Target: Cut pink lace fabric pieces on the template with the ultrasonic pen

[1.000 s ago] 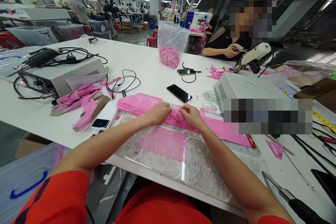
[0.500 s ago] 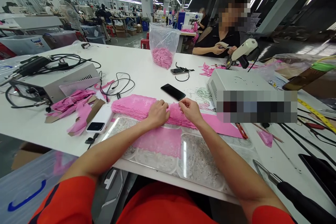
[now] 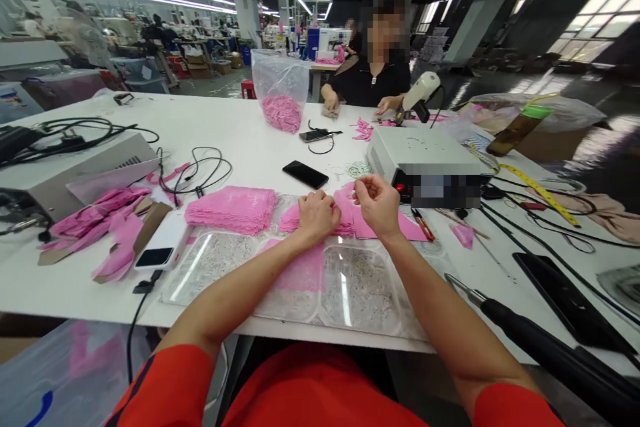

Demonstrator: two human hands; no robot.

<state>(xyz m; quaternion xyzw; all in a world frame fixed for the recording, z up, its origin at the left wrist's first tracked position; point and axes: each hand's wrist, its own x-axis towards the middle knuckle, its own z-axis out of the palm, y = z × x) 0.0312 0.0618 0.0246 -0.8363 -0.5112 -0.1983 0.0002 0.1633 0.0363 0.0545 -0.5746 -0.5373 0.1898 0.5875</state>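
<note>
My left hand (image 3: 318,217) lies over a small pile of pink lace pieces (image 3: 290,219), its fingers curled and pressing on the fabric. Beside it, my right hand (image 3: 379,205) is closed in a pinch at the raised edge of a pink lace piece (image 3: 345,195); the fingertips partly hide the grip. A thicker stack of pink lace (image 3: 230,209) sits to the left, separated by a gap. One flat pink piece (image 3: 303,268) lies on the clear-covered mat (image 3: 357,280), between my forearms. A smooth pink sheet (image 3: 413,229) extends to the right.
Ahead lie a black phone (image 3: 305,174) and a clear bag of pink strips (image 3: 283,112). A grey control box (image 3: 425,143) stands right, near a black-handled tool (image 3: 530,327). A white power bank (image 3: 167,238) sits left. Across the table, a co-worker's hands rest near pink scraps.
My view has swung right. The pile under my left hand now stands apart from the left stack. My right hand has risen slightly. The co-worker's hands have lowered to the table.
</note>
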